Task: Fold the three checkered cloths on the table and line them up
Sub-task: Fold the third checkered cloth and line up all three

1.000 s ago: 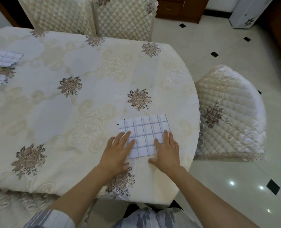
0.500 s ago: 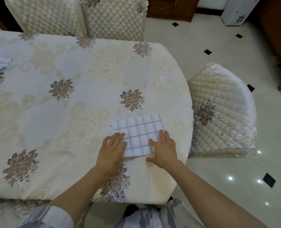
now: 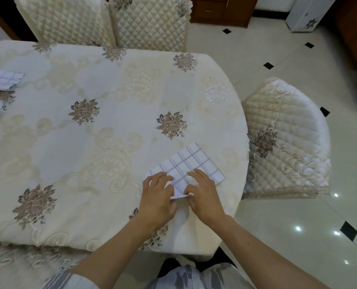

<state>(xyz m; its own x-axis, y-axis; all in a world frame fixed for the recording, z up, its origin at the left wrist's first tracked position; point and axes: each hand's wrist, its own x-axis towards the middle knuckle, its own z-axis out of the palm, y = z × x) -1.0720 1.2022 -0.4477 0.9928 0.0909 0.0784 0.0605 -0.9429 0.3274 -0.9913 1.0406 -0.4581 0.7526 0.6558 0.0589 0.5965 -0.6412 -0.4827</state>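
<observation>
Both the left hand [image 3: 158,195] and right hand [image 3: 204,197], flat before, now pinched the cloth [image 3: 194,161] under their fingers; turned askew, it seemed folded, ready for lining up.

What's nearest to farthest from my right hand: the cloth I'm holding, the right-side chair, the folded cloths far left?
1. Cloth, held by the right hand.
2. Chair, off to the right.
3. Folded cloths, at the far left.
</observation>
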